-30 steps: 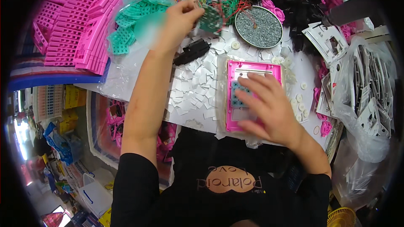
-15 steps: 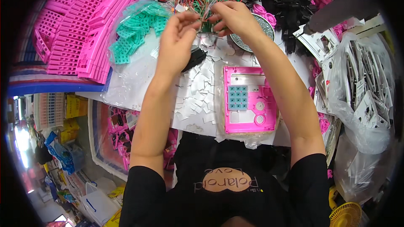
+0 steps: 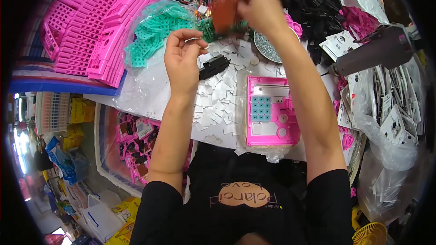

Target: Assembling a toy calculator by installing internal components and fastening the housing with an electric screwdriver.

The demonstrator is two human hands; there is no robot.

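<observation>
In my right hand (image 3: 264,12), closed at the far middle of the table, is a brownish-red circuit board (image 3: 224,14), smeared by motion, with wires at its top. My left hand (image 3: 184,59) is beside it, fingers loosely bent and apart, with nothing visible in them. Green circuit boards (image 3: 206,29) lie just past its fingertips. A black plastic part (image 3: 214,67) rests on scattered white paper pieces (image 3: 211,104). Nearer me, a pink plastic casing (image 3: 254,132) lies flat with a teal keypad (image 3: 261,109) set in it.
Stacked pink casings (image 3: 79,31) and a clear bag of teal keypads (image 3: 156,29) stand at left. A round dish of small metal pieces (image 3: 269,47) is right of centre, near black parts (image 3: 313,0). A grey power screwdriver (image 3: 374,53) juts in from the right, above bagged white panels (image 3: 395,113).
My right hand has moved up and away with the brownish-red board, which now shows above the table. My left hand has come slightly down and left, apart from the right.
</observation>
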